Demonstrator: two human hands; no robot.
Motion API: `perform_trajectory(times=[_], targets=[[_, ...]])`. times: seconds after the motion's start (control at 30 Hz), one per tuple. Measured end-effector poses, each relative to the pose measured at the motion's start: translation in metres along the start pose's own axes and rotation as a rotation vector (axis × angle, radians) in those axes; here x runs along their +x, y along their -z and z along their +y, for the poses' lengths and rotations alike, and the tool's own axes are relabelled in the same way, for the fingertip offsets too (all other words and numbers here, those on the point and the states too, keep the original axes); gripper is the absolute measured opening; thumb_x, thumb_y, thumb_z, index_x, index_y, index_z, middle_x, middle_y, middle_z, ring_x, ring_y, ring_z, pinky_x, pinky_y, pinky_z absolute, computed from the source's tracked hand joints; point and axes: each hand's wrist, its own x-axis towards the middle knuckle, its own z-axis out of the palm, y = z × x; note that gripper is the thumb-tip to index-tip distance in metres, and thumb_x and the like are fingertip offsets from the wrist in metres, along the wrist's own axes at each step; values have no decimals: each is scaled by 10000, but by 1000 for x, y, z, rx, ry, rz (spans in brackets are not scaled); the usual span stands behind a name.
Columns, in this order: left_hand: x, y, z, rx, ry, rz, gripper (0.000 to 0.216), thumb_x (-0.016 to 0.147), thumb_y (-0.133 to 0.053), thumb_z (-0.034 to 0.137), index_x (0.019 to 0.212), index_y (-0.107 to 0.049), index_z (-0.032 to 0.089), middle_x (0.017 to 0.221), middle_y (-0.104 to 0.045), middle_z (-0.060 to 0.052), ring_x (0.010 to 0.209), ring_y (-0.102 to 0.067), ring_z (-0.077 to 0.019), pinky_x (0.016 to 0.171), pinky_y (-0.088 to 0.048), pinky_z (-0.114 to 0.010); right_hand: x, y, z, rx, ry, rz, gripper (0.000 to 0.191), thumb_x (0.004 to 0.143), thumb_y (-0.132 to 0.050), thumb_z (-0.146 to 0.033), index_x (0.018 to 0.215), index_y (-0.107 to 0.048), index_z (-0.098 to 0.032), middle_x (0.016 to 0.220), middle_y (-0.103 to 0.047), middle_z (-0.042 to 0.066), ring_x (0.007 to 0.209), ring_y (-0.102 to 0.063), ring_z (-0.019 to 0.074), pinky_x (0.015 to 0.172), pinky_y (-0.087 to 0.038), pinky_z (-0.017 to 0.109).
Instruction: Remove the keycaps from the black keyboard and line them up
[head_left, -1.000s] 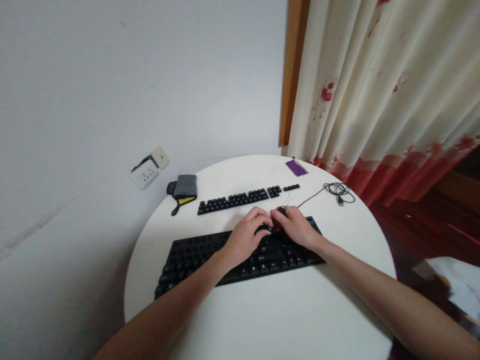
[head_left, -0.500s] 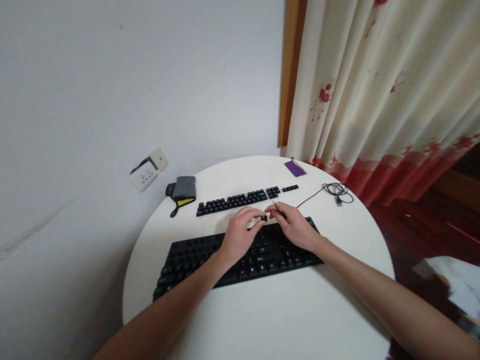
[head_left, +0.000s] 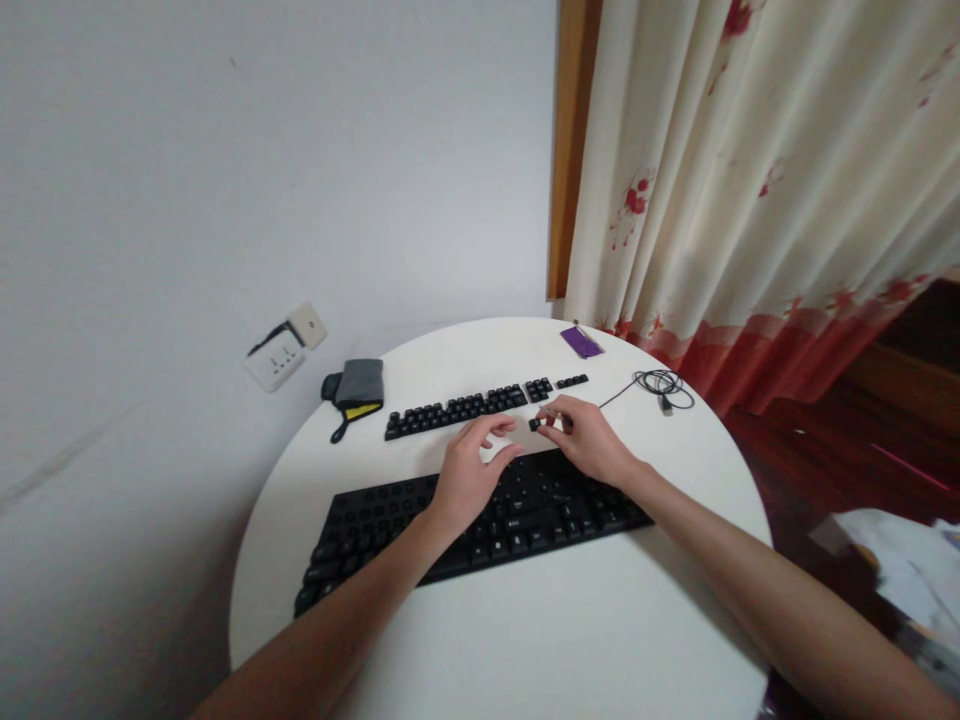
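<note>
A black keyboard (head_left: 517, 550) lies across the white table, with several keys off in its upper part. Above it my left hand (head_left: 472, 465) is open, thumb and fingers apart and nothing between them. To its right, my right hand (head_left: 589, 440) pinches a small black keycap (head_left: 534, 425) at its fingertips. A thin metal tool seems to lie along those fingers, mostly hidden. Behind both hands, loose black keycaps (head_left: 457, 410) stand in rows, with smaller groups of keycaps (head_left: 538, 390) at their right end.
A grey cloth (head_left: 360, 382) with a yellow inside lies at the table's left back. A purple packet (head_left: 581, 342) is near the back edge. The coiled cable (head_left: 660, 382) rests at the right. The wall with a socket (head_left: 276, 358) borders the left side of the round table (head_left: 525, 650).
The keycap has passed from my left fingertips to my right hand. My left fingers have spread, and the hands are slightly farther apart. The view has shifted a little.
</note>
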Motion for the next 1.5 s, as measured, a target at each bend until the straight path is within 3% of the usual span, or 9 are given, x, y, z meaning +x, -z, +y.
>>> perform_trajectory(times=[0.17,0.37,0.5,0.67,0.8,1.13,1.23,1.33,1.5], targets=[[0,1,4,6,31,-16,116,913,-560,265,934,-656,203,902,-701,-20,803,-635,-157,714,-488,-267,32,10,58,-280,-326,-29,128,796,-667,-216,901,-726,-173,878,-712,57,819,-626,188,749,-431,269],[0,3,5,-8,19,-89,270,963,-462,304,823,-660,185,823,-701,-25,812,-643,-167,758,-479,-270,47,1,82,-340,-399,-92,163,762,-689,-220,909,-754,-194,866,-728,55,797,-649,184,705,-425,244],[0,5,5,-11,30,-111,302,970,-442,323,826,-664,178,815,-703,-34,799,-643,-173,752,-478,-280,48,-2,83,-363,-432,-75,219,765,-705,-270,965,-737,-186,883,-729,66,806,-657,185,710,-429,242],[-1,5,6,-27,56,-140,324,972,-429,330,827,-674,175,807,-707,-36,789,-651,-180,740,-484,-288,50,-5,85,-388,-485,-59,135,765,-694,-283,800,-727,-158,817,-712,101,773,-660,211,663,-425,261],[-1,5,7,-31,49,-148,328,972,-426,326,815,-673,178,786,-711,-32,772,-656,-184,745,-485,-293,54,-10,85,-387,-505,-54,118,759,-691,-270,795,-721,-162,812,-705,93,766,-655,201,638,-420,248],[-2,5,8,-32,62,-152,341,975,-424,330,807,-675,172,773,-705,-29,762,-652,-174,730,-475,-279,55,-14,84,-338,-478,-24,120,741,-667,-233,810,-708,-144,811,-697,126,771,-650,229,672,-430,282],[-1,5,7,-28,64,-150,337,975,-425,326,808,-674,170,776,-706,-30,764,-651,-174,738,-475,-282,54,-5,78,-287,-442,-1,127,756,-655,-249,792,-709,-141,809,-706,114,783,-648,226,702,-429,287],[-1,5,6,-22,64,-160,339,975,-422,332,808,-673,174,781,-708,-31,766,-653,-177,742,-478,-288,50,12,65,-232,-397,41,250,869,-530,-310,819,-705,-139,848,-714,97,818,-644,203,751,-431,279],[-1,4,6,-4,66,-204,354,971,-418,342,772,-667,188,793,-710,-31,786,-652,-187,754,-482,-295,25,45,33,84,-263,148,451,975,-315,-401,919,-678,-140,909,-692,84,847,-615,187,764,-443,285]])
